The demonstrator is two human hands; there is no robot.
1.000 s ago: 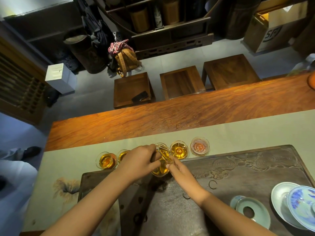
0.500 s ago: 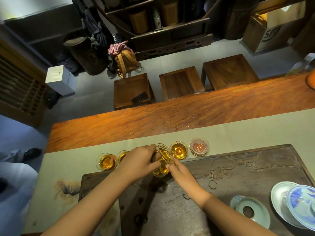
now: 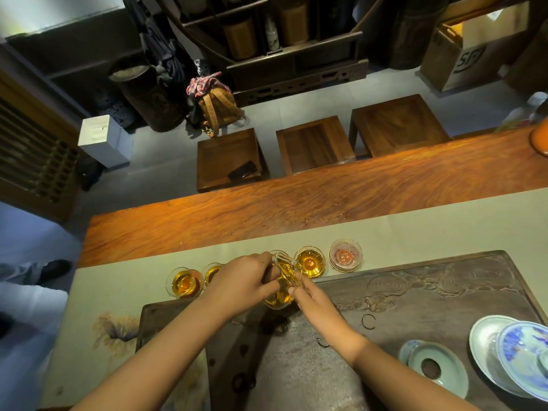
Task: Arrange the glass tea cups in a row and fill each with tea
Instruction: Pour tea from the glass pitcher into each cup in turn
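A row of small glass cups stands on the grey-green runner [image 3: 415,232]. The leftmost cup [image 3: 184,283] holds amber tea. My left hand hides most of the second cup [image 3: 211,272]. My left hand [image 3: 243,277] grips a glass pitcher [image 3: 284,266] of amber tea, tilted over the middle cup [image 3: 277,298] at the tray's edge. My right hand [image 3: 314,298] reaches in with straight fingers, its tips touching the pitcher's lower side. Right of them are a full cup [image 3: 310,261] and a pinkish cup [image 3: 345,258] without amber tea.
A dark carved tea tray [image 3: 430,292] lies in front of me. At its right are a celadon lid rest [image 3: 436,369] and a blue-and-white gaiwan with saucer [image 3: 522,357]. Beyond the wooden table [image 3: 296,203] stand three stools [image 3: 314,143]. A person's shoe [image 3: 53,269] shows at far left.
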